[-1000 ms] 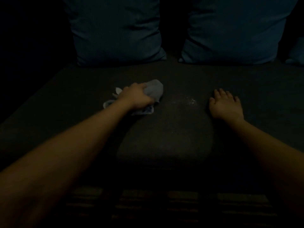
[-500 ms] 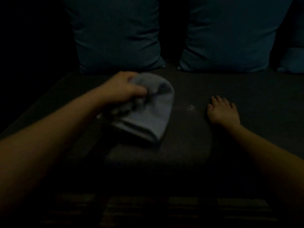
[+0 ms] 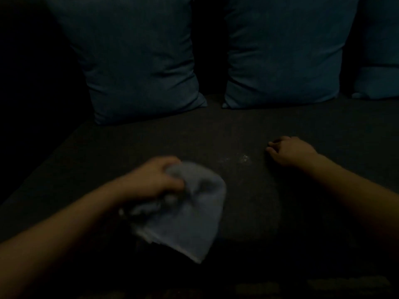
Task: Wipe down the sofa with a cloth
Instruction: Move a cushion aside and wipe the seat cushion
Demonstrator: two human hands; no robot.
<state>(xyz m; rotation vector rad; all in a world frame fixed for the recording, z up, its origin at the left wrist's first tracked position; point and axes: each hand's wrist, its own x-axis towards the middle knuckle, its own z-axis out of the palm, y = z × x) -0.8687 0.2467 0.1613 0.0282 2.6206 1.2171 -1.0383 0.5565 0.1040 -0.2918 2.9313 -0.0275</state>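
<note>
The scene is very dim. A dark sofa seat fills the middle of the head view. My left hand grips a light grey cloth, which hangs and drapes toward the seat's front edge. On the right, my right hand rests on the seat with its fingers curled under and nothing in it. A small patch of pale specks lies on the seat between the two hands.
Two dark blue cushions lean against the sofa back, and part of a third cushion shows at the far right. The seat's left edge runs diagonally into darkness. A striped floor surface shows faintly below the seat front.
My left hand lifted the cloth off the seat and drew it back toward the front edge. My right hand's fingers went from flat to curled.
</note>
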